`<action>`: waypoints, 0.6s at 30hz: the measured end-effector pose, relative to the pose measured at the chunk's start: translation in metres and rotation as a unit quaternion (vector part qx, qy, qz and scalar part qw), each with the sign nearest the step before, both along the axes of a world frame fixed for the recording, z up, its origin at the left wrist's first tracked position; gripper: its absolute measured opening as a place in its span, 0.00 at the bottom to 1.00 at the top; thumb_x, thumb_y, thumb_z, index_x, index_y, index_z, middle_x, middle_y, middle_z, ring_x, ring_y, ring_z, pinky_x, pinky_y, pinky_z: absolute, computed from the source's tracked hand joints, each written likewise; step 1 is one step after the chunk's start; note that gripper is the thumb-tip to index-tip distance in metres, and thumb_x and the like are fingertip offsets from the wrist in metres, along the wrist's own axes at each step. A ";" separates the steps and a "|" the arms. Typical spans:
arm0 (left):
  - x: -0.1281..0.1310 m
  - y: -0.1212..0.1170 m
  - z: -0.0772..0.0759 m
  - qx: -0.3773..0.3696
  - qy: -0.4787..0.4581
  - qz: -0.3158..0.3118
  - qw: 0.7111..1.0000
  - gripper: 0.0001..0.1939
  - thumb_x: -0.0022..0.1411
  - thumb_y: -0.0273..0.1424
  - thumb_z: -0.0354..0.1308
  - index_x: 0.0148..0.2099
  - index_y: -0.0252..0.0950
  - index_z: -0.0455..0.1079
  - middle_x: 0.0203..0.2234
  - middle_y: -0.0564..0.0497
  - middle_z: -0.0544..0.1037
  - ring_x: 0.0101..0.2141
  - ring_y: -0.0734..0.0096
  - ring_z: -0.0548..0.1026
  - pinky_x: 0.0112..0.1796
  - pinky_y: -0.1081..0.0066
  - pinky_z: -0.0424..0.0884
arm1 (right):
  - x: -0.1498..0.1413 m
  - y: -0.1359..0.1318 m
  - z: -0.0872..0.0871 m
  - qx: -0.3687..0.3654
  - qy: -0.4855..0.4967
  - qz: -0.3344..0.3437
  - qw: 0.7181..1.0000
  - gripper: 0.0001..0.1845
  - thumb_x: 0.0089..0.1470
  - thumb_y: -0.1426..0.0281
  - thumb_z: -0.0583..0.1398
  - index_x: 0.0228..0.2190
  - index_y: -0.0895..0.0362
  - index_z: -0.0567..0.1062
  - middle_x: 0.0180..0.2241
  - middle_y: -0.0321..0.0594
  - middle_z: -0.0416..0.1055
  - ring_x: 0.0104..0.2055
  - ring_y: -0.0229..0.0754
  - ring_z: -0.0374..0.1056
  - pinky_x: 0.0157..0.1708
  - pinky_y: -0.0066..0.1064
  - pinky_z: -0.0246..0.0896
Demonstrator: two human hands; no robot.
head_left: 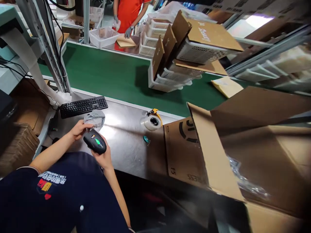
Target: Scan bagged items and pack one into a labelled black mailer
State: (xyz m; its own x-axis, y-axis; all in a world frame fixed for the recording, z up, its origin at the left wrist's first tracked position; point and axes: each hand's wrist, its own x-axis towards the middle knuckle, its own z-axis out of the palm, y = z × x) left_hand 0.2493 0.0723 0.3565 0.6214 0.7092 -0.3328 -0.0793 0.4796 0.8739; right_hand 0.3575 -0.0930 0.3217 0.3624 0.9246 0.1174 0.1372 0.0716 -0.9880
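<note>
My left hand [79, 129] pinches a small grey plastic package [98, 118] with a barcode label on its near side. Close in front of that label is a black barcode scanner [93, 142] with a green light glowing on top. My right hand [105, 156] is wrapped round the scanner from below and the right; some of its fingers are hidden. Just beyond the package a black keyboard [84, 106] lies on the metal table [123, 155].
A tape dispenser [152, 122] and a small teal item [146, 139] lie mid-table. An open cardboard box [184, 152] stands right, with clear plastic inside. Across the green conveyor belt [104, 71], stacked white baskets [167, 81] hold cardboard. A person in orange [128, 16] stands beyond.
</note>
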 end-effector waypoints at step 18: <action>-0.004 0.013 0.017 -0.070 -0.026 -0.130 0.989 0.22 0.47 0.45 0.77 0.36 0.32 0.81 0.30 0.44 0.82 0.35 0.54 0.81 0.37 0.63 0.77 | 0.053 -0.030 -0.002 0.164 -0.222 0.075 0.958 0.23 0.57 0.62 0.63 0.54 0.53 0.76 0.57 0.52 0.78 0.54 0.57 0.77 0.51 0.49 0.76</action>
